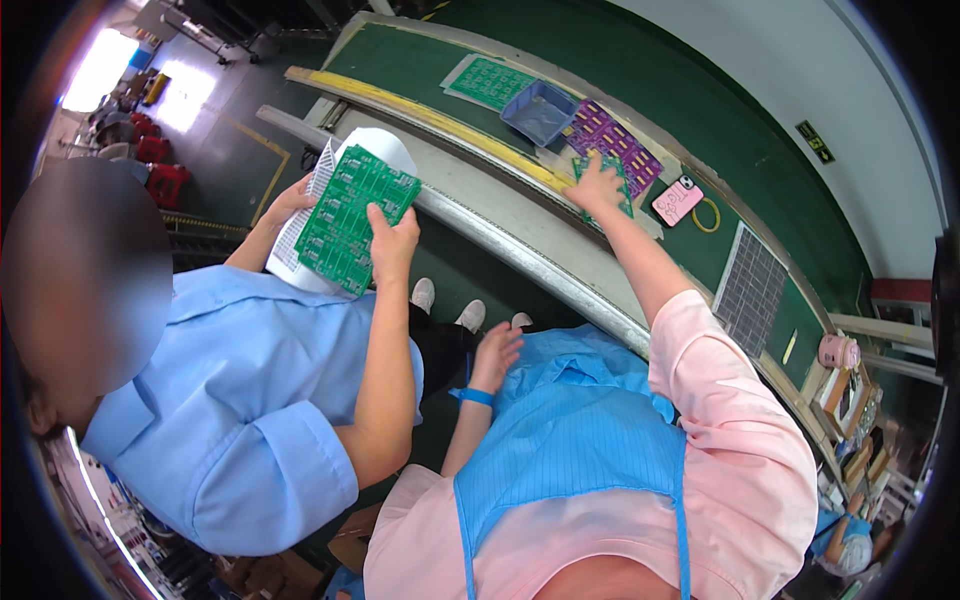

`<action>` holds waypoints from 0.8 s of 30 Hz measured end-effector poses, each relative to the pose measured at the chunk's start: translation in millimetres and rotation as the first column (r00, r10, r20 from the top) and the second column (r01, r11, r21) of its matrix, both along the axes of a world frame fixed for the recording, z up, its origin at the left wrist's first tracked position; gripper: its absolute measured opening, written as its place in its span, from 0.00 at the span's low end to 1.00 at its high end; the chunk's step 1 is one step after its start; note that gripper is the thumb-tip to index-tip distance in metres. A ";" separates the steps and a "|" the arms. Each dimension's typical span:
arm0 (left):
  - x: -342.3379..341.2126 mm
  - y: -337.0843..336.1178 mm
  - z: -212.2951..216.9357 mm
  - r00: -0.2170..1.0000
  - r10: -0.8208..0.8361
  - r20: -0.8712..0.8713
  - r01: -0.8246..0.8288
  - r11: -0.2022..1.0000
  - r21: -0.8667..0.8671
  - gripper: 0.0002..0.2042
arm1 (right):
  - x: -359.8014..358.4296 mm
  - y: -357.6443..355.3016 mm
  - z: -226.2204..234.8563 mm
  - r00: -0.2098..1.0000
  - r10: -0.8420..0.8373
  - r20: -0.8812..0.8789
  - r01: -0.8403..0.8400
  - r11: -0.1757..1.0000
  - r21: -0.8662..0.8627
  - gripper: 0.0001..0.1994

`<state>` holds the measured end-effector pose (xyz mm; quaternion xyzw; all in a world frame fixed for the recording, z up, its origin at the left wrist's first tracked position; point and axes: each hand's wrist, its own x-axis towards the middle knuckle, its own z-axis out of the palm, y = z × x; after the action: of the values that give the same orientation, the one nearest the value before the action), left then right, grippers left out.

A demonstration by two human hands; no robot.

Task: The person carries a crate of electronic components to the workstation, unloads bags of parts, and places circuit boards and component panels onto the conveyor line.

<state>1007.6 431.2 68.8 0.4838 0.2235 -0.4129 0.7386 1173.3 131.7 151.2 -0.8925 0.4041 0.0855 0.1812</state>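
Observation:
My right hand (600, 187) reaches over the bench with its fingers spread on a green circuit board (622, 200), which it partly covers. Purple circuit boards (622, 140) with pale strips lie just beyond it. My left hand (497, 355), a blue band at its wrist, hangs in front of my blue apron with its fingers apart and nothing in it. On the left, a co-worker in a light blue shirt holds a panel of green circuit boards (350, 215) and a white sheet (290, 250) in both hands.
The bench carries a blue plastic bin (541, 112), more green boards (490, 82), a pink phone (677, 201), a yellow tape ring (706, 215) and a dark gridded panel (750, 290). A metal rail (530, 262) runs along its near side. Red stools (165, 185) stand far left.

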 end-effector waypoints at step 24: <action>15.0 -75.0 33.6 0.967 -0.075 0.243 0.025 0.979 0.204 0.19 | -131.6 -59.2 -53.0 0.880 0.385 0.278 -0.408 0.913 0.028 0.50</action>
<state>1022.6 356.2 102.4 0.6087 0.1569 -0.3429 0.6980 1041.7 72.6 98.2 -0.9509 0.1809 0.0171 0.2505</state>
